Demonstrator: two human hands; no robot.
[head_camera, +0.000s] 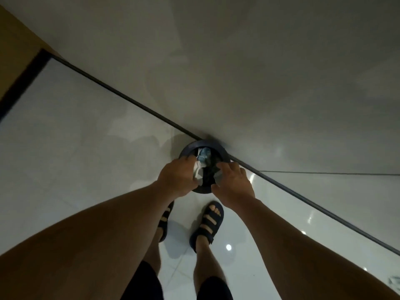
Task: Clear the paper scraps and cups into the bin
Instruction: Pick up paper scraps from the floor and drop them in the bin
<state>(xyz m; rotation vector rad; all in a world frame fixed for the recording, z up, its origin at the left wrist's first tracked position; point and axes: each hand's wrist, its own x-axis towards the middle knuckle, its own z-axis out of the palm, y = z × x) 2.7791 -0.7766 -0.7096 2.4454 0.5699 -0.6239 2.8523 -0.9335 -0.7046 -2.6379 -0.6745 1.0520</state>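
A round dark bin (202, 145) stands on the floor against the wall, seen from straight above. My left hand (177, 177) is over its left rim and grips crumpled white paper scraps (198, 173). My right hand (232, 184) is over the right rim with a grey-white scrap (218, 177) pinched under its fingers. Inside the bin lies pale rubbish, among it a bluish cup-like thing (204, 155).
A grey wall rises behind the bin, with a dark skirting line (121, 95) running diagonally. The floor is glossy white tile (65, 148). My two feet in dark sandals (207, 224) stand just short of the bin. A wooden door edge (15, 57) is at far left.
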